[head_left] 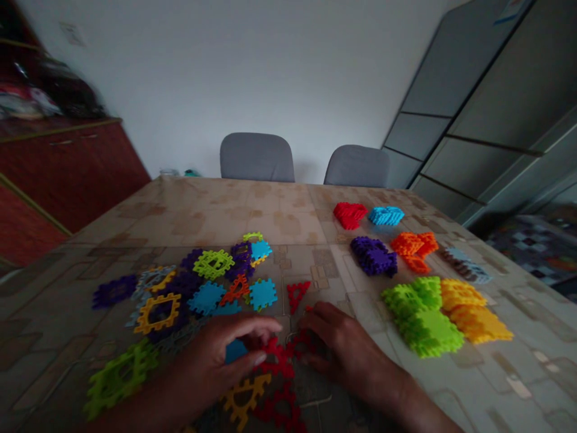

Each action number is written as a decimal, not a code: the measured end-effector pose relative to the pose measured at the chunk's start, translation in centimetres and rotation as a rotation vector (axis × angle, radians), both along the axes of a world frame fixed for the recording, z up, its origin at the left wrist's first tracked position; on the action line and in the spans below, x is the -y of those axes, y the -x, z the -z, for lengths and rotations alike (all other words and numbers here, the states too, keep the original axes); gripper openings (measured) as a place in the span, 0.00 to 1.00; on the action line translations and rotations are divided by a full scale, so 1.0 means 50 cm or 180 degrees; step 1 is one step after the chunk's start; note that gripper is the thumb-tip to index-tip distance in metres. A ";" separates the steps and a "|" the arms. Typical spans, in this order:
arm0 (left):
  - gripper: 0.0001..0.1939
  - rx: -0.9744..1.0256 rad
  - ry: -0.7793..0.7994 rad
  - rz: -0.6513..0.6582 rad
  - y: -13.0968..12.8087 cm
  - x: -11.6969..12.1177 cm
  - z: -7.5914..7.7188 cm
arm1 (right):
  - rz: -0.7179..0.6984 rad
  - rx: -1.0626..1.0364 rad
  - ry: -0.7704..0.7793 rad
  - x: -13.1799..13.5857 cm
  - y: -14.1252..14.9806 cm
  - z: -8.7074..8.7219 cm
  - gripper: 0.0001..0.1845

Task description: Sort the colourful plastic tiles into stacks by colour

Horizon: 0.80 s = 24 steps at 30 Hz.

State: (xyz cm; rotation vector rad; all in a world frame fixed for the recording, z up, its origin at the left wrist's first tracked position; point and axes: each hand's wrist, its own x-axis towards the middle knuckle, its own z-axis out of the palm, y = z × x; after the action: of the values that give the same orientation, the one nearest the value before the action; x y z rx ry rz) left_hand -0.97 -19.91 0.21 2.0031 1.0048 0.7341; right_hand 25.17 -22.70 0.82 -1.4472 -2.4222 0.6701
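Observation:
Red toothed interlocking tiles are at the near middle of the table. My left hand (234, 343) is curled, its thumb and fingertips at the edges of a red tile (280, 363). Close beside it, my right hand (336, 337) has its fingers bent around another red tile (301, 345), partly hidden by them. A red triangular tile (297, 294) lies just beyond my hands. Nearer me are a yellow frame tile (246, 397) and a further red tile (283, 409). A blue tile (235, 350) shows behind my left thumb.
Mixed loose tiles spread on the left, including a yellow square frame (157, 313), a purple tile (115, 291) and a green tile (121, 376). Sorted stacks stand on the right: red (350, 215), blue (386, 216), purple (374, 255), orange (415, 249), grey (466, 264), green (424, 319), yellow (475, 310).

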 end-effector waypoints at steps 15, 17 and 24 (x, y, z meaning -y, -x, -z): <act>0.10 -0.0805 -0.1081 0.1068 -0.041 0.060 0.031 | -0.0012 0.0185 -0.0290 0.010 0.022 0.023 0.06; 0.17 -0.0906 -0.1377 0.1133 -0.042 0.060 0.037 | -0.0026 0.0232 -0.0335 0.010 0.022 0.032 0.08; 0.10 -0.1181 -0.1867 0.1001 -0.055 0.065 0.067 | 0.0207 0.0364 -0.0321 0.012 0.022 0.041 0.11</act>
State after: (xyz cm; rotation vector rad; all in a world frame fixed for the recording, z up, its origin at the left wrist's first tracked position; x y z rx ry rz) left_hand 1.75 -23.17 -3.16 2.8058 0.6845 0.5286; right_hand 24.08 -23.31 -1.21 -1.5549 -2.4422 0.4556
